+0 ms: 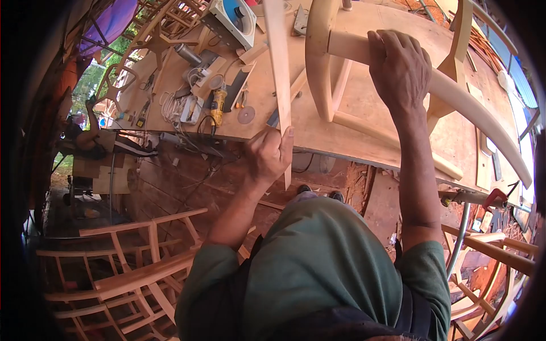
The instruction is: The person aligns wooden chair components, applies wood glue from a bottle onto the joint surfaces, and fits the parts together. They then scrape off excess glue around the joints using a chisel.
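My left hand (270,153) is closed around the lower end of a long, thin wooden slat (277,68). The slat rises over the edge of the workbench, and its upper end runs out of view at the top. My right hand (401,68) wraps over the curved top rail of a wooden chair frame (480,116), with the knuckles facing up. That frame rests on the plywood bench (261,74), its legs and lower rail (392,139) on the bench top. The slat is to the left of the frame, apart from it.
On the bench's left lie a yellow angle grinder (217,105), a round disc (246,115), cables and a machine with a blue disc (232,20). Wooden chair frames (136,273) are stacked at lower left. A red clamp (497,198) is at right; another person (94,139) is at far left.
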The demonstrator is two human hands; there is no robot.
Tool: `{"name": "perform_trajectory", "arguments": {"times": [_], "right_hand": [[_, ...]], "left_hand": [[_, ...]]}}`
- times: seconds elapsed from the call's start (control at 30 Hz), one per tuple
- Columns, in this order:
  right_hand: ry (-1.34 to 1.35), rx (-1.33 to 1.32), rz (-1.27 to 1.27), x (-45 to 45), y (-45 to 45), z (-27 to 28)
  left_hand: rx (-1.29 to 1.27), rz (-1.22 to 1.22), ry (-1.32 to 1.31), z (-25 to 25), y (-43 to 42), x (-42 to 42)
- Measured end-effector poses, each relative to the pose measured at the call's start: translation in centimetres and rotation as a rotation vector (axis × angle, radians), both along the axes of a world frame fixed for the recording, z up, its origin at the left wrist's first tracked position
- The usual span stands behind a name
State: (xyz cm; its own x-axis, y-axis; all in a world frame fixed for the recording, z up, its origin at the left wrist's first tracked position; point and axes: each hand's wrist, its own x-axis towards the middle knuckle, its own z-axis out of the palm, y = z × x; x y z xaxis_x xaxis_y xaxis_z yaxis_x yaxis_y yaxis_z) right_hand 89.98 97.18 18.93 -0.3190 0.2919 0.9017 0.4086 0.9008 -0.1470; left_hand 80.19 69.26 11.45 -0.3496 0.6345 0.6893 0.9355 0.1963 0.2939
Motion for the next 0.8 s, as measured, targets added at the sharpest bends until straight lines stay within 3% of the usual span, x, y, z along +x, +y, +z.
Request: {"name": "perform_trajectory", "arguments": {"times": [0.03, 0.13, 0.23, 0.3, 0.43, 0.47, 0.57, 0.63, 0.77, 0.8], "right_hand": [[0.123, 0.086, 0.062, -0.1, 0.1, -0.1], [0.188, -0.007, 0.343, 1.0, -4.9, 0.2], [0.134, -0.508, 0.660, 2.1, -11.2, 0.5], [0.237, -0.698, 0.699, 1.0, -11.9, -1.6], [0.238, -0.695, 0.634, 1.7, -11.1, -4.8], [0.227, -0.702, 0.610, 2.5, -11.0, -5.3], [0.122, -0.711, 0.539, 5.5, -10.8, -6.9], [-0.005, -0.731, 0.477, 6.7, -11.4, -8.2], [-0.078, -0.769, 0.333, 6.2, -14.8, -9.6], [-0.071, -0.765, 0.297, 5.5, -15.6, -9.7]], "left_hand": [[0.033, -0.003, -0.023, -0.3, 0.2, 0.3], [0.081, -0.043, -0.115, -1.6, 1.4, 2.1], [0.041, -0.160, -0.139, -4.7, 3.1, 3.4], [-0.008, -0.231, -0.207, -7.2, 4.3, 4.5], [-0.345, -0.397, -0.303, -6.1, 4.8, 6.0], [-0.298, -0.497, -0.242, -6.4, 4.9, 4.9], [-0.208, -0.409, -0.621, -1.6, 4.7, 1.8], [0.025, -0.455, -0.692, 1.8, 5.0, -2.0], [0.341, -0.546, -0.639, 7.3, 6.8, -7.0], [0.310, -0.574, -0.560, 8.1, 7.2, -8.0]]}}
